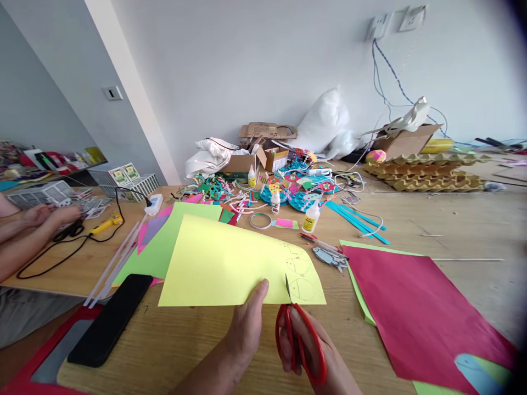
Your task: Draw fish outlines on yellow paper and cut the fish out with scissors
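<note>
My left hand [250, 315] pinches the lower edge of a large yellow sheet of paper [214, 263], thumb on top and fingers hidden beneath. Fish outlines are drawn in pencil along the sheet's right end. Red-handled scissors [307, 345] sit in my right hand [317, 334], fingers through the loops. One blade shows above the paper at its lower edge, just left of the lowest fish drawing; the other blade is hidden. A grey fish cutout [329, 258] and several pens lie beyond the sheet's right end.
A black phone [110, 320] lies at the left, near green sheets [154, 258]. Dark red paper [420, 307] covers the right side. Glue bottles [310, 218], a tape roll [260, 221] and craft scraps stand behind. Another person's hands [45, 216] are at far left, near a yellow glue gun [106, 224].
</note>
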`<state>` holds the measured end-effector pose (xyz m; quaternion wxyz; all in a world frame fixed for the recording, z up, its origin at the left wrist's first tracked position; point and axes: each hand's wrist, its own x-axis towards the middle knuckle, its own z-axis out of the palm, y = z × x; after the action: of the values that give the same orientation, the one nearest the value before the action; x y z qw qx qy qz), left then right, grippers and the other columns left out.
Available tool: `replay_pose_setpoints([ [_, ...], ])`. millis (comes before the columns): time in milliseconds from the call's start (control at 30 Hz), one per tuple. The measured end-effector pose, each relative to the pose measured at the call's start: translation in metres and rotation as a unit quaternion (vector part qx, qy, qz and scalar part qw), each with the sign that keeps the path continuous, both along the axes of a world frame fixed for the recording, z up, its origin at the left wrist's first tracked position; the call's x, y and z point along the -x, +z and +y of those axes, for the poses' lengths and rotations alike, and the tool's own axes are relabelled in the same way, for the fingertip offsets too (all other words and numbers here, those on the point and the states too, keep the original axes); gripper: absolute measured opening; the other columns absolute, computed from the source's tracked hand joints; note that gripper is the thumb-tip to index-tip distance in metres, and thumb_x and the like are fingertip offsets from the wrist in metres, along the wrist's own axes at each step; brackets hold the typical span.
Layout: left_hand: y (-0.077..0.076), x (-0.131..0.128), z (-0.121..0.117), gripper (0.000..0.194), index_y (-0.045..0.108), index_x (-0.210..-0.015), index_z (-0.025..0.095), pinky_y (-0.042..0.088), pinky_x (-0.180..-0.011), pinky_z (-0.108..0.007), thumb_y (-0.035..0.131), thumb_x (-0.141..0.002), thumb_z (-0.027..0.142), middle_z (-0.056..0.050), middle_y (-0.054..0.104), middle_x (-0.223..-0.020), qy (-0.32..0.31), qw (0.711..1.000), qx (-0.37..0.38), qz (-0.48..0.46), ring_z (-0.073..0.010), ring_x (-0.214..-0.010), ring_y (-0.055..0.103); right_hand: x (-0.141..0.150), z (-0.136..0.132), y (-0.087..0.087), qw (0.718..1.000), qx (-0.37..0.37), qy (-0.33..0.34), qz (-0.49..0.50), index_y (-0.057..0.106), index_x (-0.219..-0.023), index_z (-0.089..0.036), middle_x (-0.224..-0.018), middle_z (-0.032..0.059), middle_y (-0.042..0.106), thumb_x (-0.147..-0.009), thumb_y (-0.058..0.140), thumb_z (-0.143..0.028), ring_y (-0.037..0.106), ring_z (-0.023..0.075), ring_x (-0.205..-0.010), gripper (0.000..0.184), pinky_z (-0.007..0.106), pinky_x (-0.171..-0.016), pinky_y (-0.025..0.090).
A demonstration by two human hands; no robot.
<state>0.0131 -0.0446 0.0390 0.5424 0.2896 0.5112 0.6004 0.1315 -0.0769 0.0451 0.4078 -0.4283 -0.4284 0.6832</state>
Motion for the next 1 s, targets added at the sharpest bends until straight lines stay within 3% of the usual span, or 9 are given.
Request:
replay_pose_setpoints([
  [167, -0.001, -0.006, -0.001, 0.037, 0.068, -0.104, 0.018, 0.024, -0.112, -0.043, 0.068, -0.073, 0.039, -0.009, 0.065, -0.117, 0.018, 1.0, 0.005, -0.025, -0.0281, -0.121, 0.049, 0.0, 0.001, 0.005, 1.0, 0.006, -0.006, -0.004, 0.046, -0.064, -0.02, -0.048, -0.0036, 0.049, -0.087, 0.04, -0.059, 0.04, 0.012, -0.048, 0.046, 0.025, -0.051, 0.032],
  [400, 0.02, -0.01, 0.0, 0.036, 0.066, -0.107, 0.017, 0.035, -0.105, -0.042, 0.062, -0.076, 0.034, -0.008, 0.067, -0.113, -0.014, 0.994, -0.032, -0.103, -0.0277, -0.112, 0.056, 0.0, 0.0, 0.005, 0.999, -0.017, -0.003, -0.03, 0.045, -0.064, -0.021, -0.053, -0.0024, 0.051, -0.088, 0.037, -0.059, 0.04, 0.0128, -0.05, 0.046, 0.026, -0.053, 0.033],
  [600, 0.019, -0.01, -0.002, 0.031, 0.07, -0.097, 0.015, 0.036, -0.103, -0.043, 0.06, -0.076, 0.036, -0.01, 0.069, -0.106, -0.031, 0.995, 0.003, -0.098, -0.029, -0.109, 0.058, 0.002, 0.001, 0.007, 0.999, -0.032, -0.012, -0.033, 0.047, -0.061, -0.02, -0.055, -0.0013, 0.052, -0.088, 0.036, -0.059, 0.041, 0.0127, -0.051, 0.048, 0.026, -0.052, 0.033],
  [767, 0.025, -0.013, -0.002, 0.03, 0.07, -0.095, 0.015, 0.036, -0.103, -0.042, 0.059, -0.076, 0.034, -0.009, 0.07, -0.105, -0.07, 0.986, -0.007, -0.152, -0.0287, -0.111, 0.057, 0.004, 0.001, 0.004, 0.999, -0.032, -0.028, -0.031, 0.045, -0.062, -0.021, -0.052, -0.002, 0.05, -0.088, 0.037, -0.059, 0.039, 0.0133, -0.051, 0.046, 0.026, -0.053, 0.034],
  [1000, 0.032, -0.015, -0.001, 0.031, 0.069, -0.1, 0.017, 0.037, -0.102, -0.041, 0.06, -0.073, 0.03, -0.008, 0.07, -0.106, -0.055, 0.986, -0.02, -0.158, -0.0278, -0.11, 0.058, 0.006, -0.002, 0.006, 0.998, -0.009, -0.048, -0.033, 0.045, -0.063, -0.022, -0.047, -0.0047, 0.044, -0.085, 0.04, -0.061, 0.037, 0.0128, -0.047, 0.046, 0.025, -0.05, 0.031],
])
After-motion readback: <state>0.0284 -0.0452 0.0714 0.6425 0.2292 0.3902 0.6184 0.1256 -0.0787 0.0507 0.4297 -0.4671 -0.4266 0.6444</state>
